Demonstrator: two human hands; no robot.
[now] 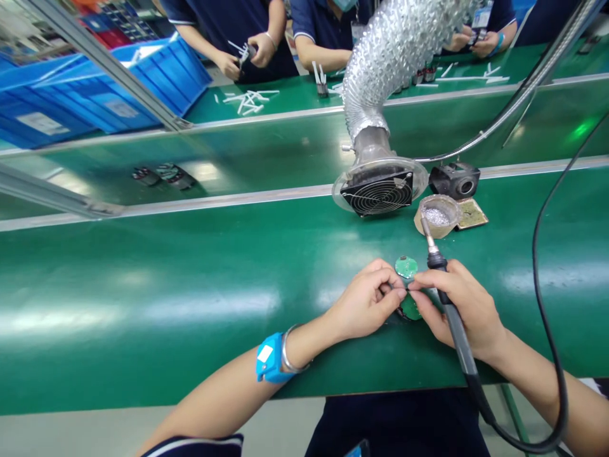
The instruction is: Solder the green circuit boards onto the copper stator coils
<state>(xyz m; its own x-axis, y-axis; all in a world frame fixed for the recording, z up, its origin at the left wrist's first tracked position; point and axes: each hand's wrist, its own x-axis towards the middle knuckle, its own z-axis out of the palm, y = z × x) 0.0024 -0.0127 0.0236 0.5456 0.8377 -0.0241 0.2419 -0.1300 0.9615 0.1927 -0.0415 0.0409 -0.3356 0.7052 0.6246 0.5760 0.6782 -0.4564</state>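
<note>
Two small round green circuit boards lie close together in front of me: the far board (pixel 406 266) and the near board (pixel 411 309), partly hidden by my fingers. My left hand (pixel 368 298) pinches at the gap between them; what its fingertips hold is too small to make out. From the other side my right hand (pixel 464 308) brings thumb and forefinger to the same spot. A soldering iron (pixel 457 330) rests in my right hand, its tip pointing away from me over a round pot (pixel 438 217) of shiny metal bits.
A fume hood (pixel 380 190) on a silver duct (pixel 375 70) hangs over the green bench (pixel 190 273). A black holder (pixel 455 180) and a small pad (pixel 472 214) flank the pot. The iron's cable (pixel 537 266) loops at right. Co-workers sit opposite, near blue bins (pixel 166 76).
</note>
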